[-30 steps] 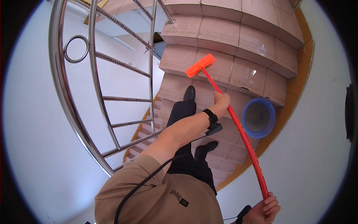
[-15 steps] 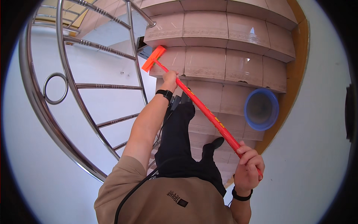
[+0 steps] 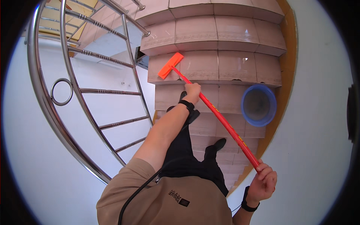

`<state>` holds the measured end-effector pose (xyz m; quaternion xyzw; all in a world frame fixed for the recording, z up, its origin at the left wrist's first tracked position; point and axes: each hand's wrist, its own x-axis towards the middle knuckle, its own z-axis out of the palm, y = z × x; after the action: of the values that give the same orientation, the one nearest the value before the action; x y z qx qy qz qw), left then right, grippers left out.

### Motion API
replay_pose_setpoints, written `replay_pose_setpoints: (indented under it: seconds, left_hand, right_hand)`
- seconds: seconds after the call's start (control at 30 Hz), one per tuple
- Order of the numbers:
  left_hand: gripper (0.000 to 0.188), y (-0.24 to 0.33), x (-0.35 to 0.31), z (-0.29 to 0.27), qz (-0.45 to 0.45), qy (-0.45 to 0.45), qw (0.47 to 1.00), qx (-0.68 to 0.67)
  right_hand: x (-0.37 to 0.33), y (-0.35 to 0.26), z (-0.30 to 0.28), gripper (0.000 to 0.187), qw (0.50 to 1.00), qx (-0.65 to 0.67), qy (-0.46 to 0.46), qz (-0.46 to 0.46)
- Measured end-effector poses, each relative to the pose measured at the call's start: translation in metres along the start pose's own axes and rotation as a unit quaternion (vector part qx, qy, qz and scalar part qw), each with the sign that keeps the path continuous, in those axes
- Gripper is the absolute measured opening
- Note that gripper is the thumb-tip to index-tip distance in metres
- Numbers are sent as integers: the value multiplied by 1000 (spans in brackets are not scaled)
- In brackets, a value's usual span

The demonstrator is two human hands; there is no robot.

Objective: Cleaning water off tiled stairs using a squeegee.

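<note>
A long-handled scrub brush with a red pole [image 3: 228, 129] and an orange head [image 3: 171, 65] slants across the view. Its head lies against a tiled stair step [image 3: 198, 65], near the railing side. My left hand [image 3: 192, 92] is closed round the pole a short way below the head. Down at the pole's other end, my right hand [image 3: 264, 182] is wrapped round it, the fingers curled over the tip. The bristles are hidden beneath the orange head.
A blue basin [image 3: 259, 105] stands on a step at the right, beside the wall [image 3: 315, 123]. Along the left runs a stainless steel railing [image 3: 52, 112] with a ring. More steps [image 3: 232, 30] rise ahead, and my feet [image 3: 220, 143] are on lower ones.
The brush head has moved right along the step, away from the railing, and turned so its bristles no longer show. Both hands have shifted right with the pole. My view has shifted slightly.
</note>
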<state>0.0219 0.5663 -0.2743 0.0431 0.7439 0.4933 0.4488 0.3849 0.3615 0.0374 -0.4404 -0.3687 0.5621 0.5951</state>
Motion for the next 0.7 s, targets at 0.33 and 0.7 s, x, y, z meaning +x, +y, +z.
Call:
replay_pose_setpoints:
  seconds: [0.33,0.7]
  left_hand:
    - [42,-49,-168,108,-51,-57,994,73]
    - [38,-51,-134,74,-12,-12,994,109]
  right_hand:
    - [-88,-74,-96,29,985,-104,127,-53]
    - [-76,-59,-82,29,994,-44,73,-71]
